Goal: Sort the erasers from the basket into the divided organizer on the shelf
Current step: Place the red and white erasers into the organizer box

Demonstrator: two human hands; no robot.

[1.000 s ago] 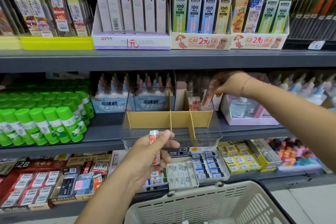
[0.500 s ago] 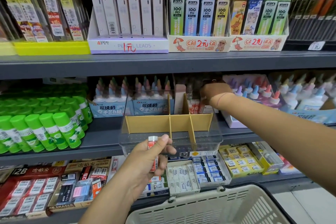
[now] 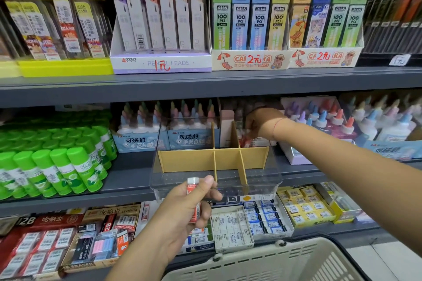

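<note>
1. Head view: the left hand [image 3: 182, 210] is raised in front of the near wall of the divided organizer [image 3: 187, 161], which sits on the middle shelf [image 3: 127, 175]. Its thumb and fingers [image 3: 211, 194] pinch one eraser [image 3: 193, 201] in a red-and-white sleeve, held upright just below the organizer's near rim.
2. The right hand [image 3: 262, 124] reaches over the organizer to its far right compartment, where a few red-and-white erasers [image 3: 257, 141] stand. Its fingers curl down out of sight behind the knuckles, so whether they grip an eraser or only touch the row cannot be told.
3. The basket [image 3: 262, 255] is at the near edge, below both hands. Only its rim and lattice wall show, so how many erasers are left in it cannot be judged.
4. Step in hand, as I judge it: placing. The right hand seems to be setting or tidying one eraser in the far right compartment, and the left waits with the next one.
5. The near compartments look bare through the clear wall, so the sorting appears to be at an early stage.
6. The next move calls for clearing the right hand from that compartment. The left hand's eraser then has to be lifted over the rim and cardboard dividers and stood with the matching red-and-white ones, without knocking them over.
</note>
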